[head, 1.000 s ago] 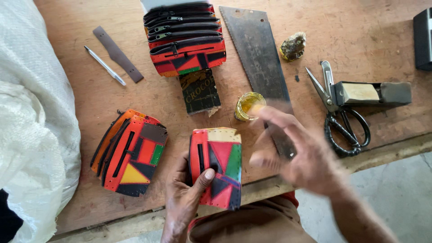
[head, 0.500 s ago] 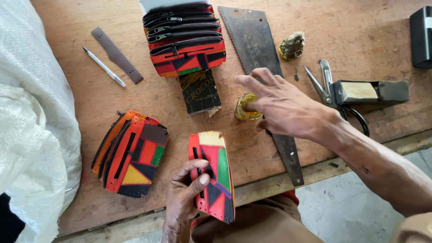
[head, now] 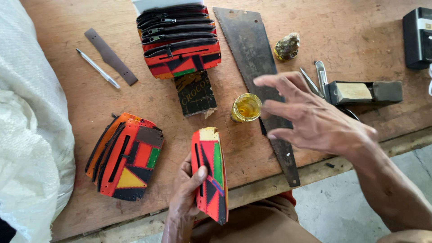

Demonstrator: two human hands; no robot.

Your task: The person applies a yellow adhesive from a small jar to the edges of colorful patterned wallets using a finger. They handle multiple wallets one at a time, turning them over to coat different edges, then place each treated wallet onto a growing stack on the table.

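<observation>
My left hand (head: 188, 191) grips a colourful patchwork leather piece (head: 210, 173), red, green and yellow, held on edge over the table's front edge. My right hand (head: 310, 114) hovers with spread fingers, empty, above a saw blade (head: 258, 76) and just right of a small jar of yellow glue (head: 246, 107). A stack of similar colourful pieces (head: 126, 155) lies to the left of my left hand.
A row of zipped pouches (head: 180, 40) stands at the back on the wooden table (head: 67, 112). A dark printed card (head: 195, 93), a pen (head: 97, 68), a brown strap (head: 111, 56), a lump (head: 287, 46), scissors (head: 317, 76), a block tool (head: 364, 92) and a white sack (head: 27, 135) surround them.
My right hand went to the glue jar, then drew back to the right with fingers spread. The left hand turned the patchwork piece more edge-on.
</observation>
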